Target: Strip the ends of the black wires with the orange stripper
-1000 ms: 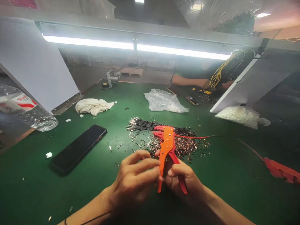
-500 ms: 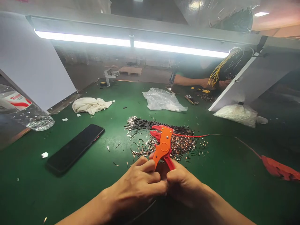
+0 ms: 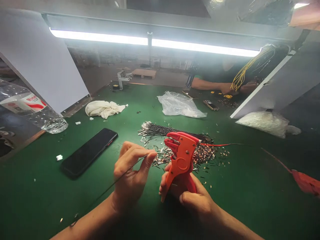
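Observation:
My right hand [image 3: 192, 196] is wrapped round the handles of an orange and red wire stripper [image 3: 183, 160], whose jaws point up and to the left. To the left of the tool, my left hand [image 3: 132, 173] pinches a thin dark wire [image 3: 112, 184] between thumb and fingertips; the wire trails down across the forearm. The wire's tip is near the fingertips, apart from the jaws. Behind the stripper lies a bundle of black wires [image 3: 160, 129] with metal terminals at the left end. Short wire clippings [image 3: 205, 153] with copper glints are heaped in front of the bundle.
A black phone [image 3: 90, 151] lies at left, near a plastic bottle [image 3: 53, 123] and a cream cloth [image 3: 103, 109]. Farther back are a clear plastic bag [image 3: 180, 104] and a white-filled bag [image 3: 265, 122]. Across the table, another person's arm [image 3: 207, 84] is near yellow wires [image 3: 241, 75].
My left hand has come away from the tool's handles to the left and now pinches a wire in view. The stripper is raised closer and slightly right. The camera view has shifted.

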Action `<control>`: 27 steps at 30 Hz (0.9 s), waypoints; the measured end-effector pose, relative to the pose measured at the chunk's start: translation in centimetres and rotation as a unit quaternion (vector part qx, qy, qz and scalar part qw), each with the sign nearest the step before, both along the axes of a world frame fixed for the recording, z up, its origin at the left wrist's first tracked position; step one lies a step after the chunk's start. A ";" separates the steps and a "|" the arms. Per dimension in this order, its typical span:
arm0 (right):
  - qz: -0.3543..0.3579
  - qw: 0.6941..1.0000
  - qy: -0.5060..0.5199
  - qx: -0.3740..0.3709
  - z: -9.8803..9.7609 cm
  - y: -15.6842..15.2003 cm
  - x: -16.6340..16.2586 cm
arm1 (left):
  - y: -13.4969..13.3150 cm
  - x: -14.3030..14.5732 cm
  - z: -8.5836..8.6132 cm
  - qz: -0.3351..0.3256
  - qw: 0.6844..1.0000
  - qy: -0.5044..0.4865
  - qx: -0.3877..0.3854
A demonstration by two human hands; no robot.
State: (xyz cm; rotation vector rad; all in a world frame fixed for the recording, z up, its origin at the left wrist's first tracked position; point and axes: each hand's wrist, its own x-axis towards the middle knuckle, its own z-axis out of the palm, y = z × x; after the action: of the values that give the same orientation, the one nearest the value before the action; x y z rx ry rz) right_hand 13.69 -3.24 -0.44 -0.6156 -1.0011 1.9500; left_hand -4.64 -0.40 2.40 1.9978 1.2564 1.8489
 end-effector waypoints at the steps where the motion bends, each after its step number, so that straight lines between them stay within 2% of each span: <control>1: 0.008 1.000 0.011 -0.001 0.1 -0.1 -0.1 | -0.2 0.2 0.0 -0.003 1.000 0.007 0.003; 5: 0.033 0.999 0.023 0.003 0.2 -0.4 -0.1 | -0.7 1.0 -0.1 0.009 0.999 0.037 0.024; 10: 0.030 0.999 0.023 0.001 0.0 -0.6 -0.3 | -0.9 1.2 -0.2 0.044 0.994 0.083 0.048; 16: 0.050 0.998 0.025 0.020 -0.2 -0.7 -0.5 | -0.8 1.3 -0.5 0.056 0.992 0.100 0.053; 23: 0.002 0.998 -0.050 0.038 -0.5 -0.8 -0.8 | -1.2 1.6 -0.9 0.068 0.984 0.135 0.091; 27: -0.025 0.996 -0.081 0.031 -0.6 -1.0 -1.0 | -1.3 1.4 -1.1 0.052 0.982 0.162 0.087</control>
State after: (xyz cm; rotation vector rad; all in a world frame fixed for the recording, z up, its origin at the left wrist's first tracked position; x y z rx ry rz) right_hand 12.67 -4.21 -1.01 -0.7663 -1.1304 1.8398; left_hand -3.21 -1.67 1.33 2.4510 1.3405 1.7862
